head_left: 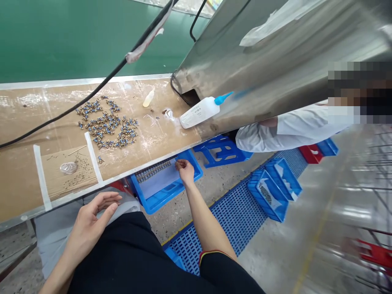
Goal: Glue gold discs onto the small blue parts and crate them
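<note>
My right hand (184, 171) reaches over the blue crate (149, 207) below the bench edge. Its fingertips are pinched together at the end of rows of small brass-coloured metal parts (153, 171), which lie on a white sheet (161, 182). Whatever those fingers hold is too small to make out. Above my lap, my left hand (94, 218) is held with thumb and fingers apart and nothing visible in it. On the bench (131, 157) lies a loose heap of small brass-and-blue parts (110, 126), with one part (100, 159) apart from it.
A white bottle with a blue nozzle (200, 112) and a small yellowish bottle (148, 99) lie on the bench. A black cable (101, 85) crosses above it. Tape strips border cardboard with a small clear dish (68, 168). At right are a co-worker's white sleeve (284, 130) and blue bins (266, 196).
</note>
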A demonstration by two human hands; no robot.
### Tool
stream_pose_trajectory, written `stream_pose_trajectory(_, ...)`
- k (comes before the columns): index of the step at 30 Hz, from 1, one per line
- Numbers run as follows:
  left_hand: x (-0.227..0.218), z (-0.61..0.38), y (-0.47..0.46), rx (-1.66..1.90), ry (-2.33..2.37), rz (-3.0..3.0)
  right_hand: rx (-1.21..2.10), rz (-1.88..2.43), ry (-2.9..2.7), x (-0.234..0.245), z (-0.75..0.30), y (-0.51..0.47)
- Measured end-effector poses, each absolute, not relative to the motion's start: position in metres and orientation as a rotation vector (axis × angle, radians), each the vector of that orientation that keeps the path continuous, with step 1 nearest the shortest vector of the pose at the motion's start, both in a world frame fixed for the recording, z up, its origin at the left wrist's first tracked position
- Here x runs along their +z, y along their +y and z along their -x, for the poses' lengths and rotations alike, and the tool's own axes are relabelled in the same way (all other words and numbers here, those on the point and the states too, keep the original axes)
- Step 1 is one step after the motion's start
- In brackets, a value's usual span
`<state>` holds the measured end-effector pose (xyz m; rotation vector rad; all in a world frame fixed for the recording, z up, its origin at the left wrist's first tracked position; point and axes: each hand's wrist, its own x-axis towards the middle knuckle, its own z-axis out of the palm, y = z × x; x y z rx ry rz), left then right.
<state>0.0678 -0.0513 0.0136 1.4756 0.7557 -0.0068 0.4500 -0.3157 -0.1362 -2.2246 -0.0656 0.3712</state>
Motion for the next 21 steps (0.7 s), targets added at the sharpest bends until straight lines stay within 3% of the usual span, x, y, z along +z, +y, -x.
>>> stream_pose_trajectory(10,0.019,-0.063,-0.053,-0.062,0.772,-1.577,0.494,2.489,-0.087,-0.218,-0.500,-0.340)
stream_pose_trajectory(21,0.017,-0.062,-0.051,-0.101,0.773,-1.579,0.513,2.536,-0.111,-0.232,-0.503,-0.342)
